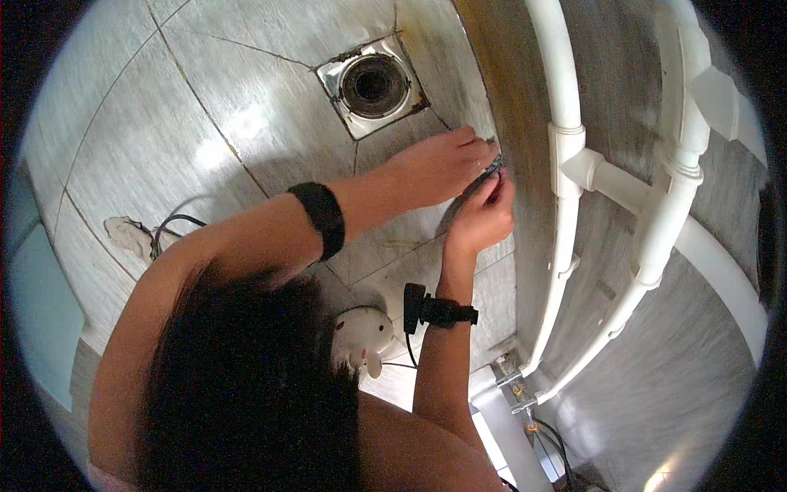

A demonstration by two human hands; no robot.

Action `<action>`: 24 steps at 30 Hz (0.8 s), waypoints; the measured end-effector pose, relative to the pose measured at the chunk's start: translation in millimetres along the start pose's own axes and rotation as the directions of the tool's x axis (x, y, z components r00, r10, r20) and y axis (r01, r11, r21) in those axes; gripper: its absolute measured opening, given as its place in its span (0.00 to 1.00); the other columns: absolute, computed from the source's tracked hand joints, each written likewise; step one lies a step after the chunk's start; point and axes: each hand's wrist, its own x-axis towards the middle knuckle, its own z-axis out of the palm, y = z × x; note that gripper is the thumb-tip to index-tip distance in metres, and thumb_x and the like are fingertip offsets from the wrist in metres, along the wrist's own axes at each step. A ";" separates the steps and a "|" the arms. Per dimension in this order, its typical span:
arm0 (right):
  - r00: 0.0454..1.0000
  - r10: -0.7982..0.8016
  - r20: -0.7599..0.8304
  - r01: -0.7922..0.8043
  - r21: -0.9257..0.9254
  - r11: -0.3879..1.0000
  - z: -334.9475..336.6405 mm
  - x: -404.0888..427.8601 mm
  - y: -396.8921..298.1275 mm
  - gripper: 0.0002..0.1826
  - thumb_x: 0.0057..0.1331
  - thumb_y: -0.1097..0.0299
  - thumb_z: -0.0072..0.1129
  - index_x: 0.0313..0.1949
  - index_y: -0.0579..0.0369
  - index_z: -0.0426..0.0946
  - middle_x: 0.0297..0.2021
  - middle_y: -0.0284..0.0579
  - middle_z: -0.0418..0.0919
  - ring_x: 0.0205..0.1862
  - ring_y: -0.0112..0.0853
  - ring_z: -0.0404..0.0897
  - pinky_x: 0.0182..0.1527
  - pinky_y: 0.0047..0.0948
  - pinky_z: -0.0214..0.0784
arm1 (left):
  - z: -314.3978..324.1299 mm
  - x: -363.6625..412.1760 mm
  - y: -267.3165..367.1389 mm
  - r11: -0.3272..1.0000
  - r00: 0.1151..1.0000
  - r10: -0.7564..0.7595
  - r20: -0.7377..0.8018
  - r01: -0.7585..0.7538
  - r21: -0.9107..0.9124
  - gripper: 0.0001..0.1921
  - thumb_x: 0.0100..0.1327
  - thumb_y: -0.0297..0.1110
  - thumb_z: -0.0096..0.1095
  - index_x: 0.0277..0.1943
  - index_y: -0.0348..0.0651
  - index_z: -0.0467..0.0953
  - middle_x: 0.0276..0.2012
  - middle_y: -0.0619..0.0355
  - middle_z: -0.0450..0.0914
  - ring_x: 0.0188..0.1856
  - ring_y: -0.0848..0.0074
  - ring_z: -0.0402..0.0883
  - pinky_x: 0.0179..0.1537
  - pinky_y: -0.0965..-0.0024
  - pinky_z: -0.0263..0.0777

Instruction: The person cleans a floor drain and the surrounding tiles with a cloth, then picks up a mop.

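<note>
Fingers of my left hand (442,161) and my right hand (487,212) meet low beside the wall, close to the tiled floor (246,92). Pinched between them is a small dark grey, rough-looking piece (495,165); the fingers mostly cover it, so its kind is unclear. Up and to the left of the hands lies a square metal floor drain (399,111) with an open round mouth and dirty edges. A black wristband (320,220) circles my left wrist. On my right wrist, a black strap (447,311) carries a small device with a cable.
White plastic pipes (565,160) with a cross branch run along the grey wall (609,258) at right. Metal valves (522,403) sit below them. A white animal-shaped object (363,335) stands by dark hair (246,393). Farther left are a pale lump (129,235) and black cable (178,218).
</note>
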 end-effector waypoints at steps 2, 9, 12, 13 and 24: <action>0.999 0.048 0.021 -0.048 -0.002 0.999 9.6 4.4 -3.2 0.12 0.68 0.63 0.57 0.46 0.54 0.83 0.36 0.54 0.85 0.35 0.50 0.85 0.36 0.44 0.76 | -1.2 7.0 -6.2 0.995 0.993 -0.043 0.111 0.052 -0.081 0.16 0.60 0.34 0.57 0.49 0.40 0.81 0.59 0.56 0.76 0.57 0.71 0.73 0.58 0.69 0.64; 0.993 -0.080 0.085 0.077 0.046 0.996 29.9 38.7 -71.1 0.12 0.68 0.63 0.56 0.45 0.55 0.82 0.34 0.56 0.84 0.34 0.52 0.84 0.35 0.47 0.75 | -21.9 7.4 -61.4 0.988 0.982 -0.156 0.107 0.157 0.004 0.15 0.60 0.34 0.57 0.48 0.42 0.82 0.57 0.57 0.79 0.58 0.72 0.76 0.57 0.66 0.68; 0.984 -0.135 0.115 0.128 0.071 0.989 36.7 48.8 -79.8 0.11 0.68 0.63 0.56 0.44 0.52 0.83 0.32 0.56 0.84 0.34 0.52 0.84 0.35 0.48 0.74 | -26.0 7.5 -76.4 0.977 0.982 -0.178 0.059 0.169 0.128 0.15 0.60 0.35 0.58 0.47 0.43 0.83 0.57 0.58 0.79 0.57 0.73 0.76 0.57 0.66 0.67; 0.981 -0.165 0.099 0.160 0.051 0.986 35.2 51.6 -74.6 0.11 0.67 0.63 0.57 0.44 0.51 0.83 0.31 0.55 0.84 0.33 0.52 0.84 0.34 0.48 0.74 | -28.8 9.9 -74.9 0.979 0.987 -0.149 0.062 0.138 0.153 0.15 0.59 0.35 0.58 0.47 0.43 0.83 0.57 0.58 0.79 0.58 0.73 0.76 0.57 0.66 0.66; 0.991 -0.121 0.048 0.125 -0.089 0.988 2.7 11.5 3.5 0.11 0.66 0.63 0.58 0.44 0.50 0.83 0.32 0.55 0.84 0.31 0.51 0.84 0.32 0.45 0.75 | 6.2 12.6 -0.9 0.957 0.992 -0.123 0.009 0.121 -0.263 0.10 0.59 0.35 0.58 0.38 0.40 0.82 0.44 0.57 0.80 0.50 0.71 0.75 0.52 0.69 0.65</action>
